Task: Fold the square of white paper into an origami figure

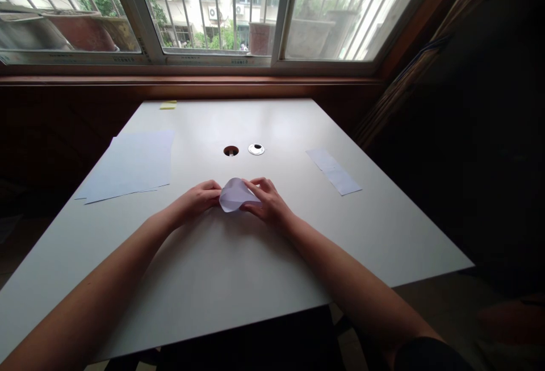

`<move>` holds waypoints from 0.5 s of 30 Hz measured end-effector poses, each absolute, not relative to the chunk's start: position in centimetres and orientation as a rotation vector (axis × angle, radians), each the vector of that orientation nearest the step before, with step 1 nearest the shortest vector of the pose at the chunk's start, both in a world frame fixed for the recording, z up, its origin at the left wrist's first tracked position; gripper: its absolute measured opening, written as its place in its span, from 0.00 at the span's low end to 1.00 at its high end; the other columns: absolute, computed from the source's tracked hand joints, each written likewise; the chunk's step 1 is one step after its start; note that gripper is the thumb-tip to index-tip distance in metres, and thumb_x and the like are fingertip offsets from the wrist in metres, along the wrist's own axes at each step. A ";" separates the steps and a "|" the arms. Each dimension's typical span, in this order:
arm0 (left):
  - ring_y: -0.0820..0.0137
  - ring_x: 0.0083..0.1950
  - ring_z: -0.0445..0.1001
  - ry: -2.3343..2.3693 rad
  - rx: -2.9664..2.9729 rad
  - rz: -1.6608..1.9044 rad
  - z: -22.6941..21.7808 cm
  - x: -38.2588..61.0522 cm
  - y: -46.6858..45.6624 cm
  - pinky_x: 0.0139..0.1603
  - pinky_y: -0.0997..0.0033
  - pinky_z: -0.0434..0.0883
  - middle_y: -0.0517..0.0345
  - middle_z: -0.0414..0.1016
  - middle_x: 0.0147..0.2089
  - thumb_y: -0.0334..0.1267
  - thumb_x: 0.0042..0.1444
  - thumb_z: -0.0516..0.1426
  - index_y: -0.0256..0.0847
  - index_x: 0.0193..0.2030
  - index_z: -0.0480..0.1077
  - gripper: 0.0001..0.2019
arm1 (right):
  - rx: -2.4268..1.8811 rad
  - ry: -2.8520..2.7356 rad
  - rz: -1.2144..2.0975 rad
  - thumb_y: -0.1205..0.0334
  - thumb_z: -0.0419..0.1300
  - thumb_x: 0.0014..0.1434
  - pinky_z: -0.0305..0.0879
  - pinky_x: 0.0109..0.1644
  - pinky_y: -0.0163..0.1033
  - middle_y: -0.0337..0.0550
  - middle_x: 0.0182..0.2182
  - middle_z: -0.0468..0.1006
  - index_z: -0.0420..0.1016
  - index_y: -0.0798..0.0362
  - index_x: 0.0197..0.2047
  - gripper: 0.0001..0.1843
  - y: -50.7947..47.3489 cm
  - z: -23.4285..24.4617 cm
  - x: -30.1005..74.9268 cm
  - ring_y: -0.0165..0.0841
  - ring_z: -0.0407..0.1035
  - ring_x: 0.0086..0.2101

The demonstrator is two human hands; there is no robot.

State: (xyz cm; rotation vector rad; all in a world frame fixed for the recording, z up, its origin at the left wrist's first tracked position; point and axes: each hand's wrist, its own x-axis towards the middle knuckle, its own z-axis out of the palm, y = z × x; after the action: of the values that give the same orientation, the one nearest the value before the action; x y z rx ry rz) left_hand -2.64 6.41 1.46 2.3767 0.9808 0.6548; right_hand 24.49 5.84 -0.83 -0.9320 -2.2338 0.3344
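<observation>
Between my hands is a small piece of white paper (234, 194), bent into a curved shape a little above the white table. My left hand (205, 196) pinches its left edge, with the fingertips partly behind the sheet. From the other side my right hand (267, 201) grips the paper between the thumb below and the fingers above. The far side of the paper is hidden from me.
Larger white sheets (131, 167) lie overlapping on the left of the table (238, 280). A creased paper strip (334, 172) is on the right. Behind my hands are a round hole (231, 151) and a metal grommet ring (256, 149). Yellow sticky notes (168, 105) sit at the far edge.
</observation>
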 end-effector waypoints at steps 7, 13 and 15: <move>0.67 0.41 0.76 0.953 2.388 0.692 0.3 -2.6 7.4 0.44 0.65 0.77 0.49 0.73 0.49 0.43 0.61 0.60 0.42 0.53 0.72 0.15 | -1.055 -2.355 0.262 0.49 0.55 0.67 0.65 0.58 0.56 0.55 0.57 0.65 0.59 0.50 0.69 0.30 5.6 -0.9 24.2 0.47 0.61 0.51; 0.70 0.41 0.75 0.942 2.447 0.675 0.9 -2.5 7.1 0.45 0.67 0.76 0.51 0.72 0.46 0.41 0.64 0.57 0.44 0.55 0.72 0.14 | -1.134 -2.503 0.243 0.50 0.52 0.69 0.62 0.57 0.54 0.53 0.58 0.66 0.68 0.50 0.59 0.20 4.9 -0.2 24.1 0.46 0.59 0.52; 0.70 0.41 0.75 0.927 2.440 0.694 1.3 -2.5 6.9 0.45 0.68 0.75 0.50 0.73 0.47 0.40 0.65 0.56 0.44 0.56 0.73 0.14 | -1.133 -2.532 0.226 0.50 0.52 0.69 0.61 0.57 0.54 0.52 0.59 0.66 0.68 0.50 0.58 0.19 4.7 -0.1 24.2 0.46 0.59 0.52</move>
State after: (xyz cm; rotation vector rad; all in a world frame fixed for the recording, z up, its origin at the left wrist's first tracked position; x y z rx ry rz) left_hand -2.55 6.86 1.26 2.4397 0.9267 0.6940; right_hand 24.16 4.74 -0.13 -1.1327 -2.5323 0.2262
